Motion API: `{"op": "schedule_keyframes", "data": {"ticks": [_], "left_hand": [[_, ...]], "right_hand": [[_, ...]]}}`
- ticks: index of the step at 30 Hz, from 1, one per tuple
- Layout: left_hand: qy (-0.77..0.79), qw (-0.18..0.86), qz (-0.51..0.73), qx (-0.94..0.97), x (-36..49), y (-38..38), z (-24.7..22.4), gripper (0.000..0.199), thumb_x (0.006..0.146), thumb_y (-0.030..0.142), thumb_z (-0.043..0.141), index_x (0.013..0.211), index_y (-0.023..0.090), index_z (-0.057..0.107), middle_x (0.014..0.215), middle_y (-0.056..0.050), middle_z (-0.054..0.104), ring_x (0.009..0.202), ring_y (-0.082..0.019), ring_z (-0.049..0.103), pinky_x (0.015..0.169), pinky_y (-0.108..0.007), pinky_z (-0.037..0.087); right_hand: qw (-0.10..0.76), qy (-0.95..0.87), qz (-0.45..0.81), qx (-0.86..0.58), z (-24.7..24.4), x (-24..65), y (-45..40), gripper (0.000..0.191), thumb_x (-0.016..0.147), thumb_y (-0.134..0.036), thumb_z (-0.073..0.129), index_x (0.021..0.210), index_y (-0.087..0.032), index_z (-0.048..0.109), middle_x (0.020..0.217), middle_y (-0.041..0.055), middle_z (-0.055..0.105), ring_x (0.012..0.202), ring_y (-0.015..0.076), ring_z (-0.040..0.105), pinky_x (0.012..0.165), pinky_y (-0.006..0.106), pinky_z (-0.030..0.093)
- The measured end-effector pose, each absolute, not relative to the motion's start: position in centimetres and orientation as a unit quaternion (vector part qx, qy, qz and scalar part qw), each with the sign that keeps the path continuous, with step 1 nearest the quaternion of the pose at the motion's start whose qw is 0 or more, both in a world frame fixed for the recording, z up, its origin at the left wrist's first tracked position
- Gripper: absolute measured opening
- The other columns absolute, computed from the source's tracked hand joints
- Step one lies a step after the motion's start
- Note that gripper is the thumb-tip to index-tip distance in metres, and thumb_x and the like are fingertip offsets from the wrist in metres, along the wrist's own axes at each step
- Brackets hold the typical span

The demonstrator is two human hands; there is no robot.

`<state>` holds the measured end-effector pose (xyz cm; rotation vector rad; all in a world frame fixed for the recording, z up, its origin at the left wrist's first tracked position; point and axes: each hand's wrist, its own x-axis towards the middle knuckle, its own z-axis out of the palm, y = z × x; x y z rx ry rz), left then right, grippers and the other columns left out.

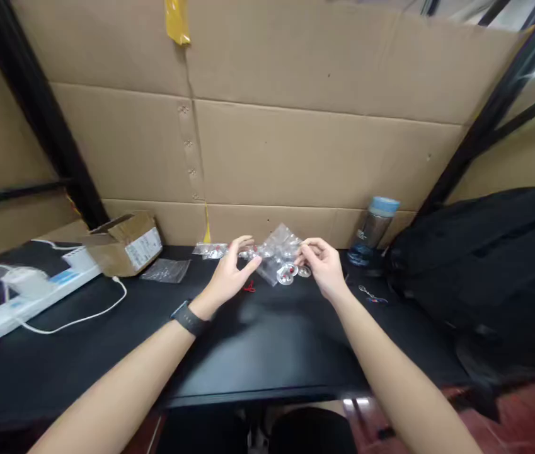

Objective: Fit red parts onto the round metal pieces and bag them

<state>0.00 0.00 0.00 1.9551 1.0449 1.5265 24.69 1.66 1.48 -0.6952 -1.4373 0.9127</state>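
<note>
Thumb and fingertips of the right hand (322, 265) pinch the right edge of a clear plastic bag (280, 243), while the left hand (233, 271) is loosely open at its other side, thumb parted from the fingers; whether that thumb touches the film cannot be told. The bag is between the two hands, tilted above the bench (267, 350). It should be very light, limp and rather slippery, liable to crumple or slide under a loose pinch, so its edges or corners look the best places to hold, one hand to each side. Just below it show round clear discs (286, 275) with red spots; whether they lie inside the film or apart from it is unclear. They look thin and stiff, probably easily scratched, and better taken by the rim. A red cord (249, 287) lies near the left hand, small clear packets (210, 250) beyond it. Farther left are a flat plastic bag (167, 270), an open cardboard box (128, 247) and a white power strip (40, 302); to the right, a keychain (375, 296), a blue-lidded water bottle (373, 230) and a black backpack (479, 284).
</note>
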Motion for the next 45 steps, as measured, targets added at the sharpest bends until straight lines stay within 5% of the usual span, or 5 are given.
{"op": "schedule_keyframes", "data": {"ticks": [9, 21, 29, 37, 45], "left_hand": [[0.341, 0.325, 0.466, 0.749, -0.4, -0.9, 0.5, 0.055, 0.088, 0.029, 0.066, 0.139, 0.024, 0.044, 0.084, 0.001, 0.068, 0.074, -0.016, 0.067, 0.080, -0.032, 0.053], [0.359, -0.143, 0.341, 0.857, -1.5, -2.0, 1.8, 0.046, 0.092, 0.011, 0.057, 0.127, 0.039, 0.065, 0.153, -0.001, 0.047, 0.137, -0.030, 0.038, 0.106, -0.049, 0.029], [0.529, -0.186, 0.350, 0.750, -4.4, -0.6, 2.5, 0.026, 0.098, 0.029, 0.051, 0.098, 0.028, 0.076, 0.107, -0.007, 0.075, 0.118, -0.032, 0.052, 0.097, -0.053, 0.026], [0.812, -0.027, 0.095, 0.575, -14.8, 2.3, 1.8, 0.038, 0.081, 0.052, 0.063, 0.090, 0.017, 0.077, 0.099, -0.020, 0.074, 0.099, -0.041, 0.061, 0.092, -0.059, 0.028], [0.794, -0.032, 0.077, 0.602, -13.1, 2.1, 1.4, 0.042, 0.078, 0.055, 0.064, 0.104, 0.025, 0.074, 0.106, -0.019, 0.074, 0.108, -0.044, 0.060, 0.096, -0.059, 0.031]], "right_hand": [[0.484, -0.683, 0.453, -0.305, -0.2, 22.6, 1.3, 0.049, 0.077, -0.037, 0.081, 0.116, -0.025, 0.054, 0.084, 0.0003, 0.070, 0.069, 0.0157, 0.067, 0.068, 0.029, 0.054], [0.438, -0.632, 0.557, -0.314, -0.9, 22.7, 1.7, 0.064, 0.084, -0.039, 0.074, 0.135, -0.025, 0.036, 0.067, -0.0058, 0.063, 0.055, 0.0110, 0.052, 0.056, 0.024, 0.038], [0.437, -0.745, 0.315, -0.393, -1.4, 24.9, 3.9, 0.042, 0.090, -0.041, 0.062, 0.127, -0.024, 0.051, 0.090, 0.0029, 0.067, 0.076, 0.0180, 0.062, 0.072, 0.033, 0.049], [0.220, -0.878, 0.088, -0.415, -3.2, 27.4, 5.8, 0.047, 0.079, -0.033, 0.078, 0.124, -0.029, 0.067, 0.126, 0.0075, 0.069, 0.116, 0.0294, 0.060, 0.100, 0.046, 0.043], [0.198, -0.887, 0.079, -0.411, -2.7, 25.6, 5.3, 0.014, 0.087, -0.021, 0.067, 0.094, -0.027, 0.077, 0.100, 0.0026, 0.077, 0.097, 0.0227, 0.067, 0.092, 0.036, 0.044]]}}
